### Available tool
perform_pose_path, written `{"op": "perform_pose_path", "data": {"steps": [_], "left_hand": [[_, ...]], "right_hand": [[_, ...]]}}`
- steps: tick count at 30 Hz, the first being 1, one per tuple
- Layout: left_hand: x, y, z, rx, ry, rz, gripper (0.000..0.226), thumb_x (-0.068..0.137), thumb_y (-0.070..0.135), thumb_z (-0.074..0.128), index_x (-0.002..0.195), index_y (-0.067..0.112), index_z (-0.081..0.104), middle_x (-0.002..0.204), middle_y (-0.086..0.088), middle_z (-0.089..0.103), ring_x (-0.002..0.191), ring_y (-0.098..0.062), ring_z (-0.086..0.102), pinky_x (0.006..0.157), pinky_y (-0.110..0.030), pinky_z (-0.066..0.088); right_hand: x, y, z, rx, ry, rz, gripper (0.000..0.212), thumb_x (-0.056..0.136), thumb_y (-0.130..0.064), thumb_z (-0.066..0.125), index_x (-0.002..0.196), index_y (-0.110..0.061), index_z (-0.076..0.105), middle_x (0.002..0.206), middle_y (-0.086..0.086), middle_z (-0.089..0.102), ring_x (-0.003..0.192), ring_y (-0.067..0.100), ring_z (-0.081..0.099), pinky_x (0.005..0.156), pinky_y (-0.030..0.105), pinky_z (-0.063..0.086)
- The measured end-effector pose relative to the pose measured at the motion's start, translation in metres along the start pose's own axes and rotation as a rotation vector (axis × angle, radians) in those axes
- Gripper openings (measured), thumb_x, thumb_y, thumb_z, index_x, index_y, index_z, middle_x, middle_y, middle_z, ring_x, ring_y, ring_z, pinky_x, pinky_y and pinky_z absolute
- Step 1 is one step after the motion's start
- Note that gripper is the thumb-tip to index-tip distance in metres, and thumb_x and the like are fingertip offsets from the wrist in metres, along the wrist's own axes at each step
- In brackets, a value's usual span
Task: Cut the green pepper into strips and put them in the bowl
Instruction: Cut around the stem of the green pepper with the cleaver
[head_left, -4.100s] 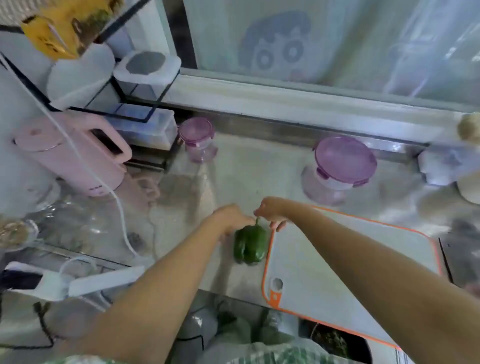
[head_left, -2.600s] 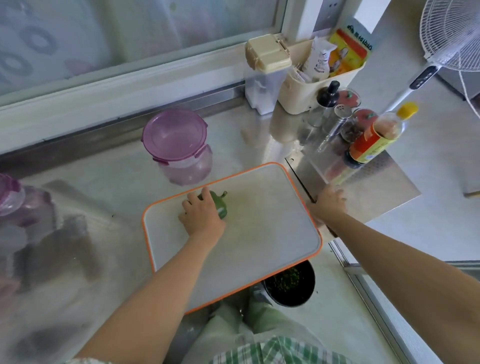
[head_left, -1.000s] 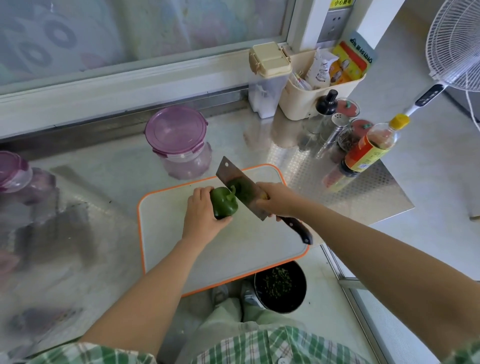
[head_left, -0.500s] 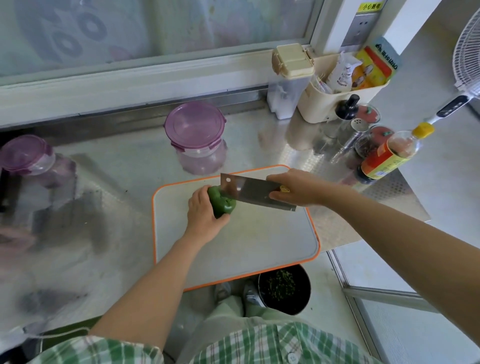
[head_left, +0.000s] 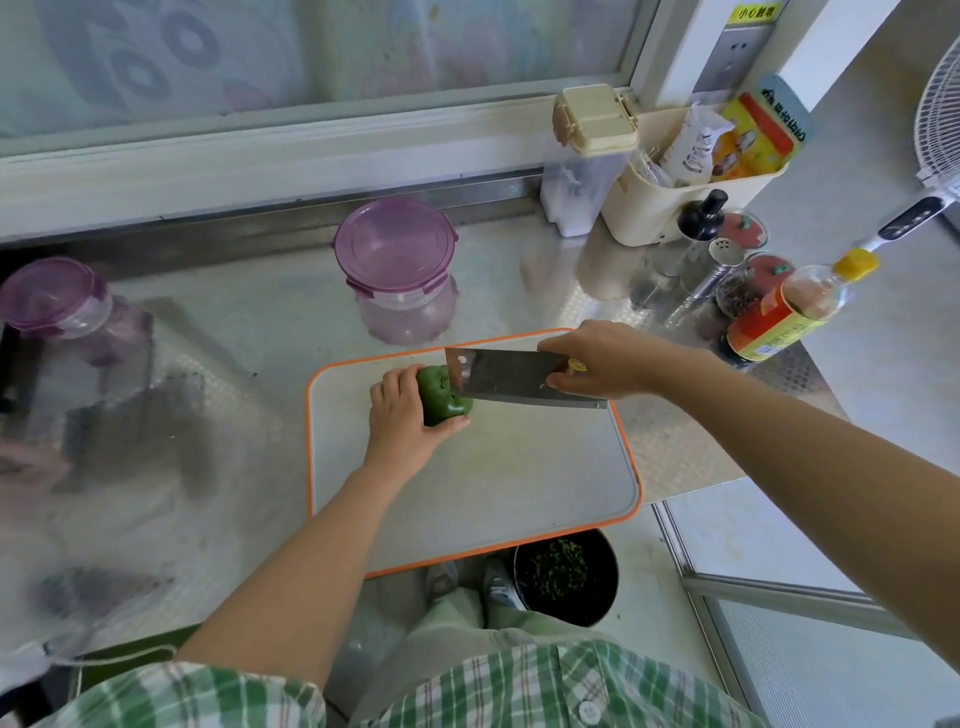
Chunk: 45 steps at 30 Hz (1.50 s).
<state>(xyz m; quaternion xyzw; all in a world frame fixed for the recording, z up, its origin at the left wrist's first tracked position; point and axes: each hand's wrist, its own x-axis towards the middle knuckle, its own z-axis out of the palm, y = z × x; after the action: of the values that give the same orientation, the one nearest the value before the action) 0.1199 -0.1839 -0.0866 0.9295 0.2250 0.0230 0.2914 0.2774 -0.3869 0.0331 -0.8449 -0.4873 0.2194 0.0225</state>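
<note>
A green pepper (head_left: 440, 397) lies on its side at the far left of the orange-rimmed cutting board (head_left: 519, 488). My left hand (head_left: 402, 415) grips it from the left, thumb under its near side. My right hand (head_left: 602, 358) holds a steel cleaver (head_left: 506, 375) by the handle. The blade stands on edge with its front corner against the pepper's right end. No bowl for strips can be made out for certain.
A purple-lidded container (head_left: 397, 270) stands just behind the board, another (head_left: 54, 301) at far left. Sauce bottle (head_left: 789, 312), shakers and a cream caddy (head_left: 691, 192) crowd the right back. A black pot (head_left: 566, 577) sits on the floor below the counter edge.
The cleaver came from lying flat and tilted to standing on edge at the pepper's right end. My left hand keeps its hold on the pepper.
</note>
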Motion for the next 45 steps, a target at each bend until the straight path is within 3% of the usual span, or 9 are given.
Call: {"op": "perform_pose_path", "data": {"steps": [13, 18, 23, 26, 30, 32, 35, 38, 45], "left_hand": [[-0.003, 0.002, -0.005, 0.05, -0.024, 0.099, 0.086, 0.07, 0.046, 0.08, 0.133, 0.001, 0.043, 0.131, -0.017, 0.043, 0.119, -0.034, 0.039, 0.103, -0.038, 0.031], [-0.002, 0.005, -0.005, 0.097, -0.008, 0.117, 0.085, 0.068, 0.046, 0.082, 0.128, -0.004, 0.047, 0.124, -0.02, 0.048, 0.114, -0.037, 0.043, 0.099, -0.04, 0.033], [0.002, 0.005, -0.007, 0.031, -0.02, 0.086, 0.085, 0.067, 0.042, 0.084, 0.129, -0.002, 0.047, 0.126, -0.019, 0.046, 0.115, -0.037, 0.042, 0.101, -0.037, 0.029], [0.002, 0.004, -0.01, -0.028, -0.008, 0.07, 0.082, 0.066, 0.042, 0.085, 0.128, 0.003, 0.048, 0.124, -0.015, 0.044, 0.115, -0.032, 0.041, 0.101, -0.033, 0.028], [-0.002, 0.003, -0.01, -0.125, 0.044, 0.017, 0.081, 0.063, 0.032, 0.088, 0.123, -0.001, 0.046, 0.12, -0.016, 0.047, 0.113, -0.031, 0.045, 0.098, -0.032, 0.033], [-0.003, 0.008, -0.008, -0.179, 0.034, -0.038, 0.084, 0.065, 0.03, 0.087, 0.128, 0.0, 0.041, 0.123, -0.014, 0.048, 0.113, -0.031, 0.045, 0.097, -0.033, 0.037], [-0.002, 0.014, -0.004, -0.222, 0.003, -0.05, 0.085, 0.068, 0.026, 0.083, 0.134, 0.001, 0.036, 0.127, -0.013, 0.047, 0.118, -0.029, 0.042, 0.096, -0.029, 0.035], [-0.004, 0.013, -0.001, -0.233, -0.01, -0.026, 0.084, 0.068, 0.023, 0.082, 0.134, 0.001, 0.035, 0.128, -0.013, 0.045, 0.119, -0.03, 0.041, 0.095, -0.025, 0.032], [-0.002, 0.004, -0.005, -0.254, -0.065, 0.013, 0.084, 0.069, 0.024, 0.083, 0.134, 0.004, 0.034, 0.128, -0.01, 0.046, 0.118, -0.025, 0.044, 0.095, -0.023, 0.033]], "right_hand": [[0.008, -0.012, -0.013, -0.072, -0.115, -0.021, 0.016, 0.094, -0.031, 0.053, 0.102, -0.017, 0.056, 0.072, -0.005, 0.045, 0.078, 0.024, 0.051, 0.063, 0.032, 0.037], [0.009, -0.021, -0.023, -0.185, -0.138, 0.013, 0.027, 0.096, -0.031, 0.049, 0.119, -0.019, 0.055, 0.09, 0.006, 0.053, 0.087, 0.028, 0.054, 0.066, 0.033, 0.038], [0.005, -0.024, -0.014, -0.204, -0.075, 0.021, 0.023, 0.097, -0.029, 0.045, 0.116, -0.022, 0.055, 0.088, 0.007, 0.054, 0.08, 0.028, 0.052, 0.064, 0.033, 0.037], [0.0, -0.012, -0.009, -0.06, -0.03, 0.04, 0.019, 0.095, -0.032, 0.052, 0.107, -0.018, 0.058, 0.087, 0.003, 0.059, 0.084, 0.027, 0.056, 0.064, 0.031, 0.036], [-0.008, 0.008, -0.004, 0.293, 0.163, 0.241, 0.025, 0.092, -0.027, 0.059, 0.107, -0.007, 0.054, 0.08, 0.005, 0.057, 0.076, 0.025, 0.053, 0.058, 0.03, 0.034], [-0.011, 0.007, 0.004, 0.33, 0.097, 0.283, 0.032, 0.09, -0.024, 0.06, 0.117, -0.011, 0.051, 0.085, 0.008, 0.059, 0.074, 0.023, 0.053, 0.06, 0.03, 0.035], [-0.008, -0.002, 0.013, 0.374, 0.074, 0.255, 0.036, 0.088, -0.025, 0.064, 0.121, -0.016, 0.052, 0.081, -0.006, 0.051, 0.076, 0.019, 0.049, 0.065, 0.028, 0.033], [-0.003, -0.005, 0.01, 0.247, 0.103, 0.213, 0.038, 0.09, -0.033, 0.063, 0.122, -0.016, 0.051, 0.076, -0.008, 0.042, 0.081, 0.023, 0.049, 0.066, 0.03, 0.032], [0.0, -0.007, 0.001, -0.042, 0.06, 0.095, 0.03, 0.092, -0.04, 0.055, 0.112, -0.019, 0.044, 0.076, 0.001, 0.046, 0.081, 0.031, 0.056, 0.062, 0.034, 0.037]]}}
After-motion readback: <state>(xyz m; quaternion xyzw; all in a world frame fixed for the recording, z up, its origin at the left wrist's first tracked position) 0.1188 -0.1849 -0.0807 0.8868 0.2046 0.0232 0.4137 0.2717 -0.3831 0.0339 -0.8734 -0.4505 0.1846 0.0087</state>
